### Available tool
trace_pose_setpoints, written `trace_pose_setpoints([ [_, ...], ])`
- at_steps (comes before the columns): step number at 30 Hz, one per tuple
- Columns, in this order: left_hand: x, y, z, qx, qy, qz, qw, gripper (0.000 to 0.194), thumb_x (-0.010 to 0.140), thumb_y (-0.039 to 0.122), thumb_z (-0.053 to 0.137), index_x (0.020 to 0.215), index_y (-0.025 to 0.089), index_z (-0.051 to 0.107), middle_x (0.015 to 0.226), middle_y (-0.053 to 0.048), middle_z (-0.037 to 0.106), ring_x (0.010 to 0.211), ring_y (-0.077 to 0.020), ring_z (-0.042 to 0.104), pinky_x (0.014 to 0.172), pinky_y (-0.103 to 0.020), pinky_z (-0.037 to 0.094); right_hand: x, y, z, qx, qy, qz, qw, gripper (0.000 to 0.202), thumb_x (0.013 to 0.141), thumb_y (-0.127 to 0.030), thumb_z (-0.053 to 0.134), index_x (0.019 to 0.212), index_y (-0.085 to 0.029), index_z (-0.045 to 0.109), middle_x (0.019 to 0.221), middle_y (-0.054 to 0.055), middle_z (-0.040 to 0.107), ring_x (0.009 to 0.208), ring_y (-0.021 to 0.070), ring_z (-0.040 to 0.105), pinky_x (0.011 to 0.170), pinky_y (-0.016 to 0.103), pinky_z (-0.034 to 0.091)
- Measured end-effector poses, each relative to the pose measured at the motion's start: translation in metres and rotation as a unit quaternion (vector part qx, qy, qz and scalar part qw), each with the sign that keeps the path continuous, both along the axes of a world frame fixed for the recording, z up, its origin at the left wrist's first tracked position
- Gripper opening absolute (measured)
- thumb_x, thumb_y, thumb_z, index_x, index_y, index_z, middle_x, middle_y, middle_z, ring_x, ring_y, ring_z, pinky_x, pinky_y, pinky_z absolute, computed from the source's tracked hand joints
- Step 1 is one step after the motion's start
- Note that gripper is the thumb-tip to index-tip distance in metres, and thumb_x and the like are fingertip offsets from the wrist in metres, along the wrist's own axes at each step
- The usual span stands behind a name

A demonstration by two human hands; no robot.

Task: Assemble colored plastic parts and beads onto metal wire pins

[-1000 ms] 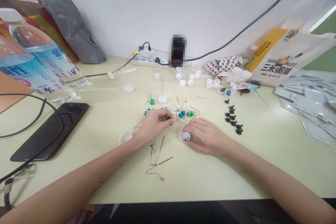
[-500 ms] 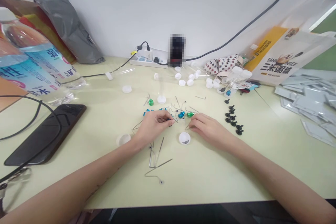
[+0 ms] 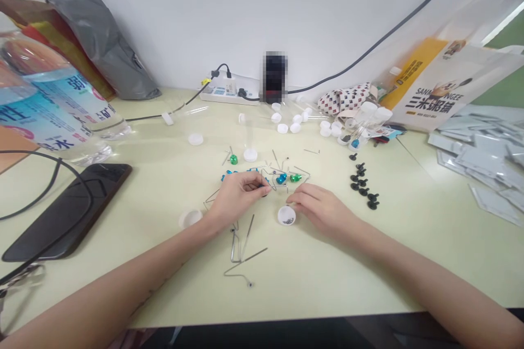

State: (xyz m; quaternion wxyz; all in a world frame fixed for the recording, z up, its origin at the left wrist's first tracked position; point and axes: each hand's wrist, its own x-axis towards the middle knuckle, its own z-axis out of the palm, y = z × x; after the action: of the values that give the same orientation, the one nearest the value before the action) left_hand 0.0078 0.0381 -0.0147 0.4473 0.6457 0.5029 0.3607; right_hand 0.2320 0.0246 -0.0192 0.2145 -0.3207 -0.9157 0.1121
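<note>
metal wire (image 3: 280,186), thin and bent, is pinched in your left hand (image 3: 235,196) over the desk (image 3: 327,289); its long axis points rightward, toward your right hand (image 3: 325,208). those right fingers bunch beside a white cap (image 3: 283,211) of tiny metal bits; whether they pinch anything cannot be told. beyond lie a blue fitting (image 3: 281,178), a green fitting (image 3: 295,178) and, farther right, black pieces (image 3: 363,191).

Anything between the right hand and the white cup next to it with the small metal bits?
Nothing visible. The right hand has its fingertips right by the cup's far-right rim; contact unclear. The blue and green pieces lie beyond, not between.
</note>
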Motion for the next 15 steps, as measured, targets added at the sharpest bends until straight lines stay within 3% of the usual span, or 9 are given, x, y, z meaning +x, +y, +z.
trace_pose_setpoints([
  [2, 0.0000, -0.0001, -0.0009, 0.003, -0.001, 0.000, 1.000, 0.013, 0.076, 0.028, 0.062, 0.073, 0.017, 0.067, 0.071, -0.002, 0.067, 0.064, -0.0144, 0.060, 0.062, -0.025, 0.048, -0.0003, 0.0023, -0.0029, -0.031, 0.030, -0.023, 0.999, 0.021, 0.094, -0.019, 0.038, 0.096, -0.019, 0.058, 0.090, 0.005, 0.057, 0.081, 0.0141, 0.055, 0.072, 0.028, 0.047],
  [8, -0.0009, -0.0002, -0.0021, 0.010, -0.005, -0.001, 1.000, 0.013, 0.075, 0.028, 0.062, 0.074, 0.016, 0.067, 0.071, -0.003, 0.067, 0.065, -0.0153, 0.060, 0.064, -0.027, 0.049, -0.0051, 0.0046, -0.0093, -0.086, 0.047, -0.025, 0.995, 0.016, 0.091, -0.015, 0.043, 0.095, -0.021, 0.057, 0.092, 0.004, 0.057, 0.081, 0.0136, 0.056, 0.072, 0.028, 0.048],
  [15, -0.0008, -0.0003, -0.0009, 0.005, -0.006, -0.005, 1.000, 0.011, 0.076, 0.026, 0.061, 0.074, 0.017, 0.067, 0.073, -0.002, 0.067, 0.069, -0.0158, 0.061, 0.067, -0.027, 0.049, -0.0080, 0.0012, -0.0052, -0.046, 0.063, -0.044, 0.996, 0.017, 0.093, -0.019, 0.041, 0.087, -0.019, 0.057, 0.086, 0.004, 0.057, 0.077, 0.0141, 0.054, 0.071, 0.029, 0.047],
])
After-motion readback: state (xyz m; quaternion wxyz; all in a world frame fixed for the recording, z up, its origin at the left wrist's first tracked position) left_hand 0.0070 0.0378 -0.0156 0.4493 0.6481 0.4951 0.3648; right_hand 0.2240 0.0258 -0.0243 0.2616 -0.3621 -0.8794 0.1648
